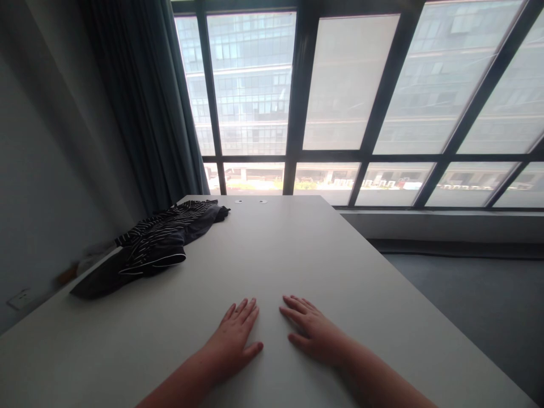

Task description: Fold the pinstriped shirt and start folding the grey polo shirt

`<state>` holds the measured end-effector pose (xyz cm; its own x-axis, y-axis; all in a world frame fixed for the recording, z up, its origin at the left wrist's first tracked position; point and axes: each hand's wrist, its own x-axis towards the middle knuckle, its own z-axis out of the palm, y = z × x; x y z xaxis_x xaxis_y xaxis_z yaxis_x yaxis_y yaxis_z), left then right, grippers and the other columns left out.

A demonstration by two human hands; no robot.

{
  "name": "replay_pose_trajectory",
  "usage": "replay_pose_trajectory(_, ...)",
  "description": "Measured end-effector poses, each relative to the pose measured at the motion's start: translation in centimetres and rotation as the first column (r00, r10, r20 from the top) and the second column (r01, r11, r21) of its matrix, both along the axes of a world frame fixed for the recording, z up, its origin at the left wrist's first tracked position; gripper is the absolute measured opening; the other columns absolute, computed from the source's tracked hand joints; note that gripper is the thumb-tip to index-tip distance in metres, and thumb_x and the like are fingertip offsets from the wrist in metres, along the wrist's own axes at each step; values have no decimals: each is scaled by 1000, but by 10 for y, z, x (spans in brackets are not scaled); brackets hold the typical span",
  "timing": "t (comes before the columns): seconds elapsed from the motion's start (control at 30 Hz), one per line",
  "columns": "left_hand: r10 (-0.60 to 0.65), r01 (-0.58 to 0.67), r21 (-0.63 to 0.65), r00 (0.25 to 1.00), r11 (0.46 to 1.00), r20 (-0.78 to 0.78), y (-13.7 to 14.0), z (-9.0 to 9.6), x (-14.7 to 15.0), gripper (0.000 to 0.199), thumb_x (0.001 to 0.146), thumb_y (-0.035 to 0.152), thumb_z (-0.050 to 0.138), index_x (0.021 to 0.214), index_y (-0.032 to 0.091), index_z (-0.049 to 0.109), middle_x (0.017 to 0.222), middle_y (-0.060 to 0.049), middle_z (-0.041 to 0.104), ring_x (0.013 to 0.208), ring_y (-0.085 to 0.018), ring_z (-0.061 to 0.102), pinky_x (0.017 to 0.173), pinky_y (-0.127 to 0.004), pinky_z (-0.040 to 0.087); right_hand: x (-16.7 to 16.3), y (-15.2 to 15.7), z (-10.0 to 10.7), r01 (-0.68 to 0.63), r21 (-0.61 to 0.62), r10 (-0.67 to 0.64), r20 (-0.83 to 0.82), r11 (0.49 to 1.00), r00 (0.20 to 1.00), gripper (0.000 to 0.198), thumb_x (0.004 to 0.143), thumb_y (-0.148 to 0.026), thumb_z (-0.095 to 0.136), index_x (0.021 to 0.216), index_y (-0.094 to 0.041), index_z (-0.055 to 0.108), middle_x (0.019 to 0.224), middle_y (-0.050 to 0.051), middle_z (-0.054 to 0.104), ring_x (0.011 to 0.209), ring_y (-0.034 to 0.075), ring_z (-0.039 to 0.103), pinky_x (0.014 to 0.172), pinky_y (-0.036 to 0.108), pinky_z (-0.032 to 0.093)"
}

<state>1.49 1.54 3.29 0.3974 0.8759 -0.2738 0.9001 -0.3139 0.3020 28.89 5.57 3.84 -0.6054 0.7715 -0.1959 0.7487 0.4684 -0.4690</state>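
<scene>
My left hand (pixel 234 340) lies palm down on the white table (pixel 272 255), its fingers stretched forward and its thumb pointing right. Across a small gap, my right hand (pixel 312 331) rests palm down too, fingers apart and pointing to the far left. Neither hand holds anything. A heap of dark clothing (pixel 153 243), black with thin white stripes and a white-edged part, lies along the table's left edge, beyond my left hand and apart from it. Its folds hide what kind of garment it is.
Two small round white fittings (pixel 262 202) are set near the table's far end. Large windows (pixel 255 85) stand behind it, with a dark curtain (pixel 140 102) at the left. A wall socket (pixel 20 299) is low on the left wall. Grey floor (pixel 467 294) lies to the right.
</scene>
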Motion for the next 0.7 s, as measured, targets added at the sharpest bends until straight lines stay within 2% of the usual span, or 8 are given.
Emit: replay_pose_trajectory(0.7,-8,8,-1,1000,1000,-7,-1,0,0,83,99,50,49,171,17,23,177,-6,4,166,-27,4,135,-50,5,2,2,-4,-6,12,6,2,1000,1000,74,92,-41,61,163,-25,46,175,6,23,164,30,18,135,50,13)
